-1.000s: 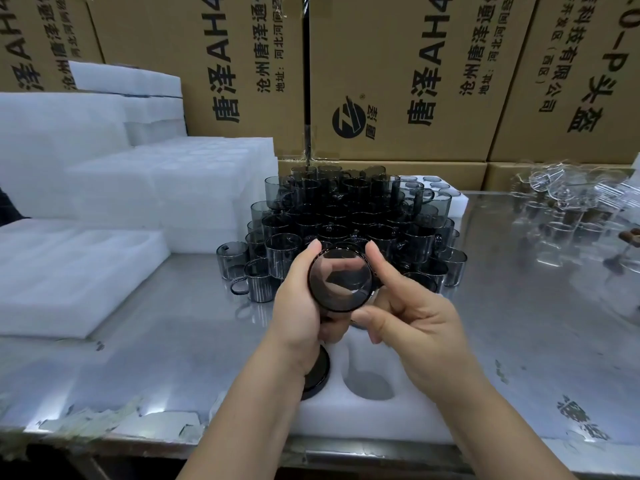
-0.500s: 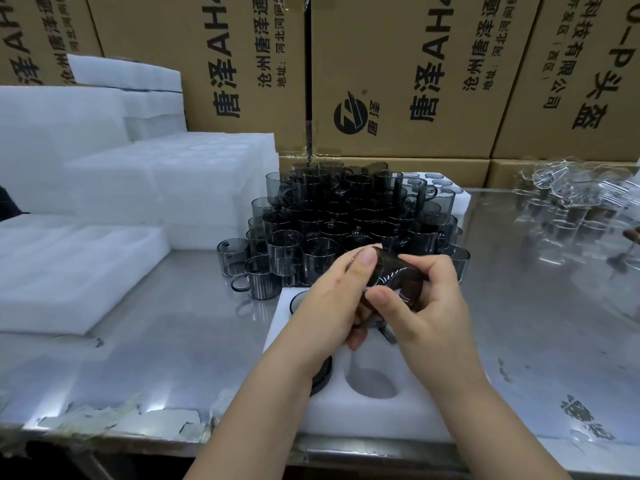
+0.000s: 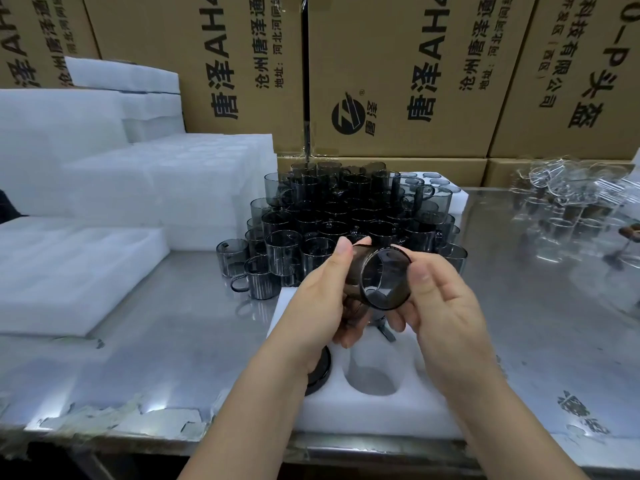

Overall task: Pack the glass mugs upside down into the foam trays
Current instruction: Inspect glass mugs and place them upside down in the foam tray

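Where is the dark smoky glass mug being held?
Centre of the head view: the dark smoky glass mug is between left hand and right hand, above the white foam tray.

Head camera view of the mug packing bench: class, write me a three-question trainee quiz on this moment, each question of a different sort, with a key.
1. True or false: the left hand and the right hand both hold one smoked glass mug.
2. The round pocket of the foam tray, seen between the two forearms, is: A empty; B filled by a mug; C taped over.
3. Fill in: the clear glassware lies on the person's ____ side of the steel table.
Key: 1 true; 2 A; 3 right.
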